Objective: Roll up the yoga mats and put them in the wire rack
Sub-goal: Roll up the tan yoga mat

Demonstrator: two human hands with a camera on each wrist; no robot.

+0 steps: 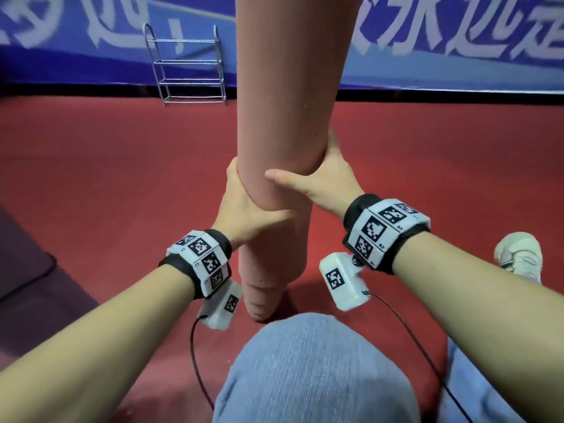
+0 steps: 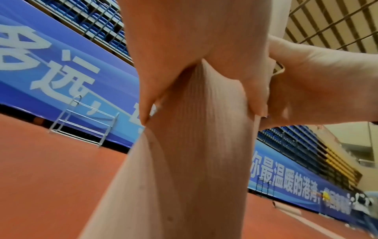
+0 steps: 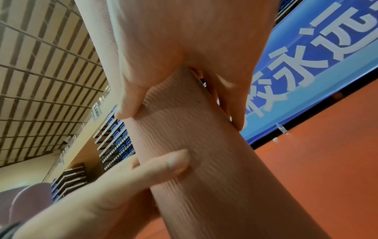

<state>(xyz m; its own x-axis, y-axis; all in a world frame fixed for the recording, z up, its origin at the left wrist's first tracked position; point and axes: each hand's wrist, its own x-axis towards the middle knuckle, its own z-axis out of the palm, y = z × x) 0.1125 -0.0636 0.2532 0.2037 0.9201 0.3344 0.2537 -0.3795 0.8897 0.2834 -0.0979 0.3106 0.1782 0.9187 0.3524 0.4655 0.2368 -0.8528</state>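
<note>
1. Yoga mat [image 1: 285, 96], pink and ribbed, is standing near upright at the middle of the head view, its lower end [image 1: 261, 303] meeting the red floor [image 1: 106, 166] just ahead of the person's denim knee [image 1: 308, 370]. The inner turns are poking out at that end, so the roll is telescoping; my judgement is that it is being stood on end to be squared up before carrying.
2. Purple mat [image 1: 27, 264] is lying at the far left edge; whether it is rolled I cannot tell. 2 mats are showing in total.
3. Wire rack [image 1: 187, 64] is standing left of the pink roll, against the blue banner [image 1: 457, 41], well apart from the person. 1 rack is showing, with 4 tiers, none holding a mat.
4. Left hand [image 1: 250, 209] is wrapping the roll low down, fingers curling round the far side and thumb across the near face, judged to be steadying the base.
5. Right hand [image 1: 317, 175] is gripping just above, touching the left, thumb [image 3: 163, 163] pressing the ribbed surface, judged to be keeping the outer wrap tight.
6. 1 pale shoe [image 1: 518, 254] is showing at the far right.
</note>
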